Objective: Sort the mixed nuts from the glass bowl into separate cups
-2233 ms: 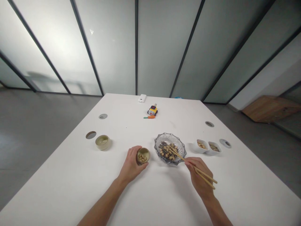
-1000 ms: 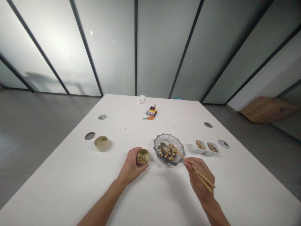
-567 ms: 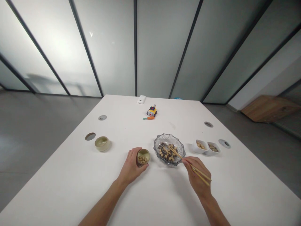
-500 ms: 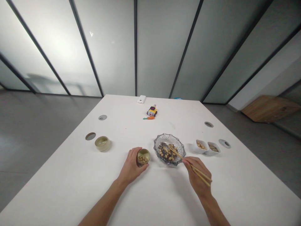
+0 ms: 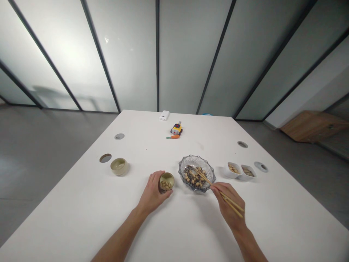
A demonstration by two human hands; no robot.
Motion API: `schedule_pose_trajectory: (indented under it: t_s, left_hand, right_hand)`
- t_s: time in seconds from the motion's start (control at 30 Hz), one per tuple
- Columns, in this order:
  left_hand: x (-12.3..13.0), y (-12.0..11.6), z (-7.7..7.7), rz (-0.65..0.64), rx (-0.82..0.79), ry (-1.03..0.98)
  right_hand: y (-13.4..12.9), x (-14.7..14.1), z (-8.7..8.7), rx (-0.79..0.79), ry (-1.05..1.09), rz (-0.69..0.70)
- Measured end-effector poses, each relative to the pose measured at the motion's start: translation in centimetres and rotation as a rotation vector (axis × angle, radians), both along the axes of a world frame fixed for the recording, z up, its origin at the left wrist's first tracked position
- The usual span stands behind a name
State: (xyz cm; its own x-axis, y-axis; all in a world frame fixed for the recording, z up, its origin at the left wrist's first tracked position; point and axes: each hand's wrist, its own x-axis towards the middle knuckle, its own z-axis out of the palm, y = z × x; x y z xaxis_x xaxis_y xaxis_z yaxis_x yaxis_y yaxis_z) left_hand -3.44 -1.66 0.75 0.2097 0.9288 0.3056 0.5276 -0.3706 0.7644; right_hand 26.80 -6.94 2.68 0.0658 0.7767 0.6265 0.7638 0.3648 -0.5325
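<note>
Two hands work over the white table. The left hand is curved around the side of a small olive cup, with the thumb near its lower edge. The right hand holds a pair of wooden chopsticks, narrow at the tips, which reach into the glass bowl. Whether the tips pinch a piece, I cannot tell.

The chopsticks are probably light and stiff; a hold behind the middle, as here, leaves the tips free. The bowl looks rather heavy and hard, but fragile, so it is better to take it by two opposite sides below the rim. The cup seems rigid and light enough for one hand; its smooth wall may be a little slippery, and a grip around the side suits it. The nut-like pieces are likely hard and smooth, so they may roll away from thin tips.

The bowl is clear, with a wavy rim and a cut pattern, and stands between the cup and two white dishes. In it, pale oval pieces are mixed with small dark ones. Inside the cup are several pale pieces of similar shape. Another olive cup stands apart, to the left.
</note>
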Motion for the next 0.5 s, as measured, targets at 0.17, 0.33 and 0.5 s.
schedule_pose_trajectory:
  t_s: [0.17,0.33,0.5]
  left_hand:
    - [-0.05,0.01,-0.01,-0.002,-0.002,-0.005]
    - [-0.06,0.03,-0.06,-0.003,-0.013,-0.010]
    - [-0.02,0.01,0.00,0.004,0.009,-0.008]
  right_hand:
    - [-0.08,-0.14,0.23,0.041,0.016,-0.001]
    - [0.04,-0.35,0.49,0.068,0.034,-0.052]
    - [0.07,-0.11,0.24,0.067,0.004,-0.025]
